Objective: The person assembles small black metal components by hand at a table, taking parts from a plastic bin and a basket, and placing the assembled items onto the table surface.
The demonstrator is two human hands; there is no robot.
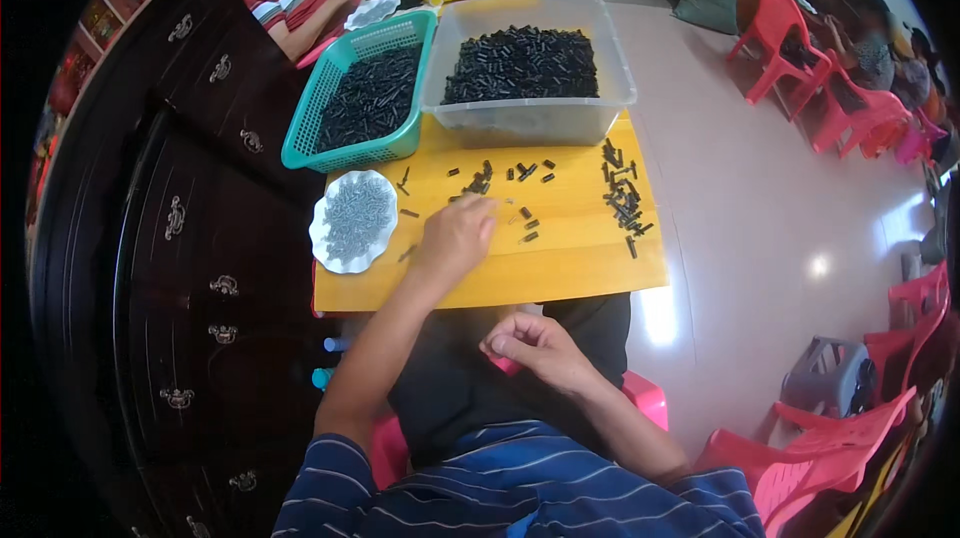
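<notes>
Short black cylindrical pieces (484, 178) lie in a loose cluster on the counter (570, 273), upper centre of the frame, at mixed angles, just beside the left hand (458, 236). Several lie singly to the cluster's right. A longer, overlapping black pile (624, 200) lies right of centre. Small clear pieces (357, 216), loosely heaped, fill a white wavy-edged plate (321, 230) left of centre.

On the table (560, 273): bowl (319, 230) left of the left hand (458, 238), basket (350, 154) and tub (530, 125) beyond, black pieces (625, 203) near and farther right.
</notes>
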